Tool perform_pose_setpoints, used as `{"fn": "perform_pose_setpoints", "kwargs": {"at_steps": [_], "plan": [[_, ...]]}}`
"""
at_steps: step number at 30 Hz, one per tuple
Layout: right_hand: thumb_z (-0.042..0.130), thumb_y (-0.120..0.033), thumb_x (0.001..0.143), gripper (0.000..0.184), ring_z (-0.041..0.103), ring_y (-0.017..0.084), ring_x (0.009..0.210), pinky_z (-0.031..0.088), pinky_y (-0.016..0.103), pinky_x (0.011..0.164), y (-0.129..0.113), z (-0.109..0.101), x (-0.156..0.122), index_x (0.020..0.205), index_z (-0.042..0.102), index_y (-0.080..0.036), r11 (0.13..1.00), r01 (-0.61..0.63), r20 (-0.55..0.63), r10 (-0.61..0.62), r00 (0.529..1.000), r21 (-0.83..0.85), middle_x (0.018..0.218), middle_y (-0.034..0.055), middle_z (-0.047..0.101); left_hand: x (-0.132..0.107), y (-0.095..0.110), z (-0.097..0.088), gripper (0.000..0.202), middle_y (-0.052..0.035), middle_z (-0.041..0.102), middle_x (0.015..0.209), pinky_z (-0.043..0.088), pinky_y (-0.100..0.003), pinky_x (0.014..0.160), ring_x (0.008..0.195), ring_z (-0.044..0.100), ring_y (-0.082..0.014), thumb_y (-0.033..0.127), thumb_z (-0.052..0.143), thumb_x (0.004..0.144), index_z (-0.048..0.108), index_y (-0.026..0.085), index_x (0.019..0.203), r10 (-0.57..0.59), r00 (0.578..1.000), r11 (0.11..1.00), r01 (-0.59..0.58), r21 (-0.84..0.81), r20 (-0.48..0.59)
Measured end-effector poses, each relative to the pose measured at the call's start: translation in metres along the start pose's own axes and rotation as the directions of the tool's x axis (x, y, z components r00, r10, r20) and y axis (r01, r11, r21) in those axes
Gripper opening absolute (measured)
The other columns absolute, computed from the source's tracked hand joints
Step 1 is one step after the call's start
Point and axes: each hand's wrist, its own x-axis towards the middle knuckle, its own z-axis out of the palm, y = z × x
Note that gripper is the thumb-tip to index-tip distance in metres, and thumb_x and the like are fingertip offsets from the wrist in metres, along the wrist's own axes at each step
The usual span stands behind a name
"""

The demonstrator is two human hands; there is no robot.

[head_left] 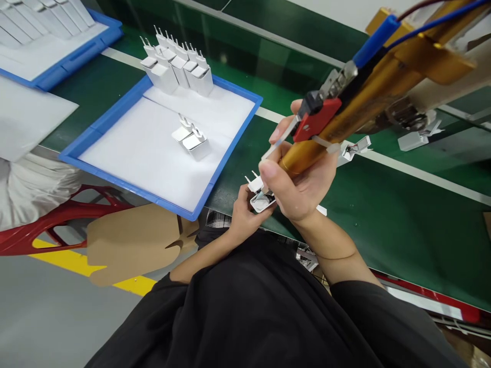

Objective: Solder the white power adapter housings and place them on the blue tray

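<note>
my right grip [305, 197] is clamping a gold cylindrical tool [356, 110]. my left grip [244, 217] is holding an open white two-pronged plastic case [262, 203].

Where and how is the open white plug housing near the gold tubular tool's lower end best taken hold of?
Probably grip the plug housing low on its outer walls, from the near side, as the left hand does. Its open side faces up near the gold tubular tool, and its pin-bearing part stands at the far edge, so a grip from above might obstruct both.
</note>
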Motion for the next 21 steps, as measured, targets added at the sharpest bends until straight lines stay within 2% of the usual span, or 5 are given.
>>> {"fn": "perform_pose_setpoints", "kwargs": {"at_steps": [3, 6, 10, 16, 21], "plan": [[0.061, -0.037, 0.083, 0.027, 0.035, 0.002, 0.040, 0.031, 0.021, 0.032, -0.002, 0.002, 0.005, 0.101, 0.043, -0.030, 0.970, 0.199, -0.120, -0.183, 0.976, 0.140, 0.076, -0.0048, 0.049, 0.004, 0.002, -0.017, 0.045, -0.0038, 0.070, 0.097, 0.052, -0.028, 0.075, 0.085, 0.068, -0.0187, 0.037, 0.071, 0.075, 0.052, 0.020, 0.113, -0.036, 0.999, 0.970, 0.032, 0.240, 0.011], [0.059, -0.026, 0.081, 0.021, 0.041, 0.002, 0.041, 0.033, 0.021, 0.030, 0.001, 0.000, 0.011, 0.096, 0.044, -0.027, 0.947, 0.169, -0.171, -0.125, 0.977, 0.275, 0.088, -0.0035, 0.056, 0.011, 0.008, -0.040, 0.045, -0.0019, 0.071, 0.094, 0.051, -0.028, 0.075, 0.082, 0.067, -0.0183, 0.042, 0.070, 0.076, 0.058, 0.020, 0.114, -0.088, 0.996, 0.911, 0.075, 0.406, 0.013], [0.056, -0.017, 0.079, 0.022, 0.042, 0.001, 0.040, 0.031, 0.019, 0.029, 0.011, -0.008, 0.019, 0.097, 0.048, -0.025, 0.931, 0.151, -0.244, -0.070, 0.967, 0.331, 0.090, -0.0031, 0.058, 0.013, 0.011, -0.061, 0.044, -0.0011, 0.071, 0.089, 0.050, -0.026, 0.070, 0.075, 0.065, -0.0158, 0.047, 0.068, 0.078, 0.062, 0.020, 0.112, -0.148, 0.988, 0.893, 0.116, 0.435, 0.038], [0.054, -0.023, 0.081, 0.023, 0.036, 0.002, 0.039, 0.028, 0.021, 0.029, 0.019, -0.021, 0.030, 0.101, 0.046, -0.029, 0.985, 0.085, -0.309, -0.035, 0.950, 0.149, 0.089, -0.0044, 0.057, 0.012, 0.003, -0.071, 0.043, -0.0040, 0.067, 0.105, 0.051, -0.033, 0.086, 0.098, 0.063, -0.0216, 0.039, 0.070, 0.077, 0.061, 0.024, 0.117, -0.160, 0.977, 0.835, 0.058, 0.547, 0.140], [0.056, -0.023, 0.082, 0.023, 0.037, 0.001, 0.040, 0.028, 0.021, 0.031, 0.019, -0.022, 0.030, 0.102, 0.046, -0.030, 0.986, 0.077, -0.305, -0.029, 0.952, 0.146, 0.091, -0.0045, 0.057, 0.025, 0.003, -0.067, 0.051, -0.0055, 0.068, 0.116, 0.053, -0.033, 0.084, 0.101, 0.065, -0.0216, 0.046, 0.065, 0.082, 0.053, 0.024, 0.127, -0.292, 0.926, 0.911, 0.194, 0.363, 0.238]]}}
